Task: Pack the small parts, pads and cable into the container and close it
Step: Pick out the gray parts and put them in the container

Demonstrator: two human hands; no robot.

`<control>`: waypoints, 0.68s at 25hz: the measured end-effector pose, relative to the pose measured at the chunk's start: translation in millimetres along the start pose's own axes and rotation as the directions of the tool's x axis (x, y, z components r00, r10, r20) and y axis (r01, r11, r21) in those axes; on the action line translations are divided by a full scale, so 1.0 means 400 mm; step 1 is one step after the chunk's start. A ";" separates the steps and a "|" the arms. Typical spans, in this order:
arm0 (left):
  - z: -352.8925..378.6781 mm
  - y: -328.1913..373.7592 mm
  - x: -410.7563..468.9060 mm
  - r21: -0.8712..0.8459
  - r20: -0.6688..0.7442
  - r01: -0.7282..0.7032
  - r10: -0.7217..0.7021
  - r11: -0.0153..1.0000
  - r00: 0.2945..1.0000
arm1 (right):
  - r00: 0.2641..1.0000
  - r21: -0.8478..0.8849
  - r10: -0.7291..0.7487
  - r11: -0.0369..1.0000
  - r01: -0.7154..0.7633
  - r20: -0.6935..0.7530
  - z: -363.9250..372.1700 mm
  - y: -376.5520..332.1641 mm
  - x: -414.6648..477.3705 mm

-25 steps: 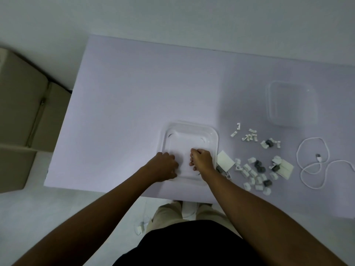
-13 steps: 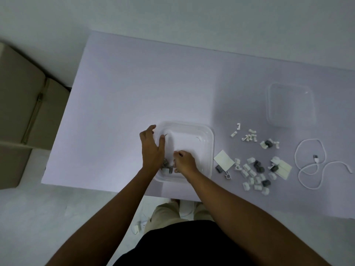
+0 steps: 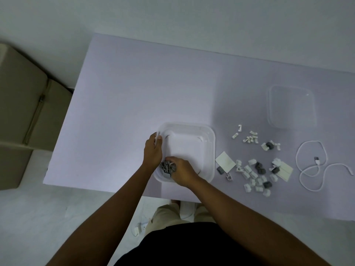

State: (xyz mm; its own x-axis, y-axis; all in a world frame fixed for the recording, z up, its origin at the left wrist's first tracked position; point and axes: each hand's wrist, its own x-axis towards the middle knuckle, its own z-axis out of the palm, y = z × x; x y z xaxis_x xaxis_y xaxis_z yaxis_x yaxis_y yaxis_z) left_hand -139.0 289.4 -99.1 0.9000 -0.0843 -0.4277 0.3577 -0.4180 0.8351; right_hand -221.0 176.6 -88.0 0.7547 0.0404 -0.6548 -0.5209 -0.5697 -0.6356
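The clear plastic container (image 3: 208, 150) stands open near the table's front edge. My left hand (image 3: 152, 150) grips its left rim, thumb over the edge. My right hand (image 3: 182, 171) reaches into the container's near left corner, its fingers curled round a cluster of grey and white small parts (image 3: 167, 168). More loose small parts (image 3: 253, 175) lie scattered on the table to the right. Two pale pads lie there too, one (image 3: 225, 163) beside the container and one (image 3: 285, 169) further right. The white cable (image 3: 309, 166) is coiled loosely at the far right.
The clear lid (image 3: 291, 106) lies flat at the back right of the lilac table (image 3: 134, 93). A cardboard box (image 3: 21, 104) stands on the floor to the left. A small white item with a cord (image 3: 136, 230) lies on the floor by my legs.
My left hand moved from the container's near side to its left rim and took hold. My right hand shifted left into the near left corner, where grey and white parts now show.
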 end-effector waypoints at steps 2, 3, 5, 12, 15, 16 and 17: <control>-0.003 -0.007 0.000 0.004 -0.004 -0.001 0.001 1.000 1.000 | 1.000 0.018 -0.017 1.000 0.017 -0.011 -0.003 0.001 -0.006; -0.004 -0.010 0.003 0.012 -0.001 0.001 -0.001 1.000 1.000 | 1.000 0.053 -0.012 0.999 0.013 -0.015 -0.013 -0.002 -0.009; -0.003 -0.014 0.009 0.023 0.003 0.016 -0.016 1.000 1.000 | 0.999 0.035 -0.026 0.999 0.026 -0.020 -0.030 0.001 -0.007; 0.001 -0.017 0.007 0.061 -0.004 0.041 -0.041 0.997 0.999 | 0.969 0.117 0.064 0.992 -0.036 -0.240 -0.065 0.057 -0.006; -0.005 -0.020 0.012 0.070 -0.014 0.049 -0.048 0.996 0.999 | 0.982 0.025 0.115 0.993 -0.112 -0.152 -0.085 0.063 0.001; -0.006 -0.017 0.013 0.068 -0.016 0.048 -0.047 0.997 0.999 | 0.990 -0.017 0.114 0.993 -0.115 -0.084 -0.082 0.060 0.006; -0.004 -0.013 0.012 0.065 -0.014 0.047 -0.046 0.997 0.999 | 0.993 -0.044 0.111 0.993 -0.113 -0.030 -0.074 0.055 0.011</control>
State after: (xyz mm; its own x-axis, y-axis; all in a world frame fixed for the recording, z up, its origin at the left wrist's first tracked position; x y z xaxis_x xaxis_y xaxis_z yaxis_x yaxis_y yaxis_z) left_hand -136.0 292.5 -104.9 0.8858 -0.0525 -0.4612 0.3828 -0.4793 0.7898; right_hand -217.3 139.7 -92.9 0.7036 -0.0479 -0.7090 -0.5845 -0.6064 -0.5391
